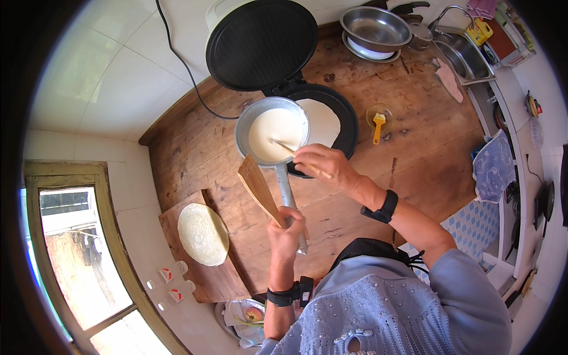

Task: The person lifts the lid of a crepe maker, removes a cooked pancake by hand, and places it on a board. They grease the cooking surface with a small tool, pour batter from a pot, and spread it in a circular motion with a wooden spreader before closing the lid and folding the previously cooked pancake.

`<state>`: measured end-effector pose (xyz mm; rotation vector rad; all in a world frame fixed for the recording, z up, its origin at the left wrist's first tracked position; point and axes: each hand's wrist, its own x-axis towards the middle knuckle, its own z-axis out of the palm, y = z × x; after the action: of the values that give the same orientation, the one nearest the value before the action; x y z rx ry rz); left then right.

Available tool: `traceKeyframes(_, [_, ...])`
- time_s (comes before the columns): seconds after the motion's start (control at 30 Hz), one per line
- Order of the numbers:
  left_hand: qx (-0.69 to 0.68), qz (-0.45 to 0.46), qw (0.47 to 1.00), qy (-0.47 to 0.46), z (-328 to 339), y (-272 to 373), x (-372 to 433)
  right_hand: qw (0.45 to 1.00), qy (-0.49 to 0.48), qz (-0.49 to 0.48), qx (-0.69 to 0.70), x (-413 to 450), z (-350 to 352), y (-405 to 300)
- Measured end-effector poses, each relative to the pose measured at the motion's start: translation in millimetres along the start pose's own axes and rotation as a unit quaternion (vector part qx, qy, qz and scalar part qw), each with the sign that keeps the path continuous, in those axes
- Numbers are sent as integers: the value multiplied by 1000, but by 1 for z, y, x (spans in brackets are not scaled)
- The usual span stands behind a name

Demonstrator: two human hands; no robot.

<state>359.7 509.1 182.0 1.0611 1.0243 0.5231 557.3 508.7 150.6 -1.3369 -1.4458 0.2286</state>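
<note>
My left hand point(286, 230) grips the handle of a metal saucepan point(284, 182) together with a wooden spatula point(259, 188), whose flat blade points up and away. Pale batter point(270, 128) fills much of the pan. In my right hand point(326, 166) is a thin wooden stick point(284, 145), perhaps chopsticks, with its far end in the batter. The pan hovers over the near left part of an electric griddle point(350, 128) with its black lid point(262, 44) raised. A round of white batter point(321, 120) lies on the griddle plate, partly hidden behind the pan.
On the left, a wooden board point(213, 284) carries pale flat pancakes point(202, 235). A yellow brush point(378, 128) rests in a small glass bowl point(386, 111) right of the griddle. Metal basins point(376, 29) stand near the sink point(463, 55). A black cord point(177, 55) runs down the wall.
</note>
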Motion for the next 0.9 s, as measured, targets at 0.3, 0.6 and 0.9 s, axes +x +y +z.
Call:
traceKeyframes(0.3, [-8, 0, 1000, -16, 1, -2, -1, 990, -71, 36, -115, -3, 18, -14])
traceKeyframes(0.6, [15, 2, 999, -48, 4, -4, -8, 975, -141, -36, -168, 28, 39, -12])
traceKeyframes(0.9, [10, 9, 998, -63, 3, -4, -9, 978, -152, -41, -138, 30, 58, -11])
